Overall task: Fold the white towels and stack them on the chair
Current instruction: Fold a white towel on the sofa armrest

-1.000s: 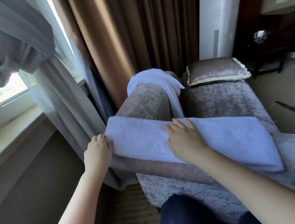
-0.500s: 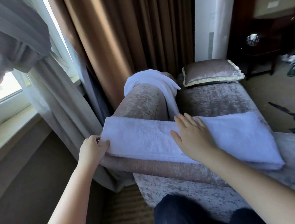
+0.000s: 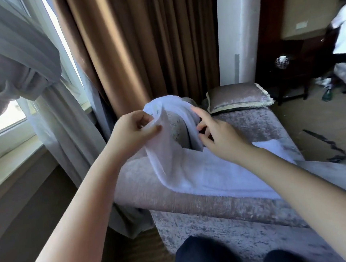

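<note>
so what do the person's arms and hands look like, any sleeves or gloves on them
No gloves: the left hand and right hand are bare, and no ring, watch or bracelet shows. The left forearm and right forearm are uncovered right to the frame edge, so no sleeves are in view.

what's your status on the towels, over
Left hand pinches draped towel, right hand open beside it. Folded towel lies on chair. Nothing in the way.
</note>
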{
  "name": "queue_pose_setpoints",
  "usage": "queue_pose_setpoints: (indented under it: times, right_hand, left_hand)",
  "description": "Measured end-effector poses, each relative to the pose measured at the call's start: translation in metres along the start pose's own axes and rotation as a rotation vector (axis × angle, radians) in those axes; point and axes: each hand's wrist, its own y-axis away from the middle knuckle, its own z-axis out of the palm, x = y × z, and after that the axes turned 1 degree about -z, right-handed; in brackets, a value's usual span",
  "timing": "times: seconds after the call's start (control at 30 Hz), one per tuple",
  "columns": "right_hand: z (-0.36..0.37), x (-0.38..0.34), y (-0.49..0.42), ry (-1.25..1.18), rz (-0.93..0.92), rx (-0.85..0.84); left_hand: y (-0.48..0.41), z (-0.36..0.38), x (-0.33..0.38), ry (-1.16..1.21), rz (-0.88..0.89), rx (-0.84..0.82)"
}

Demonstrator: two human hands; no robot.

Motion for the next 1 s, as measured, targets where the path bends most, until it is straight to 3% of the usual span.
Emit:
queue_pose_setpoints:
  times: [0.23, 0.33, 0.4, 0.53, 0.63, 0.73, 0.87, 1.0]
  right_hand:
    - [-0.069, 0.006, 0.006, 0.076, -0.006, 0.123]
    - [-0.087, 0.028, 0.029, 0.186, 0.043, 0.135]
    - [-0.099, 0.044, 0.045, 0.220, 0.094, 0.128]
    - [-0.110, 0.076, 0.079, 0.287, 0.192, 0.125]
    - [-0.103, 0.103, 0.102, 0.300, 0.268, 0.127]
    - [-0.089, 0.127, 0.124, 0.263, 0.331, 0.062]
    - [-0.078, 0.149, 0.142, 0.020, 0.458, 0.026]
    - [-0.075, 0.144, 0.125, -0.247, 0.551, 0.206]
  left_hand:
    - [-0.001, 0.057, 0.087, -0.107, 0.375, -0.100]
    - [0.000, 0.067, 0.098, 0.114, 0.314, -0.361]
    - [-0.003, 0.075, 0.093, 0.240, 0.231, -0.397]
    - [-0.005, 0.117, 0.056, -0.155, 0.332, -0.209]
    - [0.004, 0.155, 0.026, -0.321, 0.368, -0.352]
    - [0.014, 0.181, 0.017, -0.332, 0.331, -0.383]
    - [0.033, 0.201, 0.009, -0.578, 0.387, -0.398]
    - [0.043, 0.207, 0.004, -0.641, 0.409, -0.355]
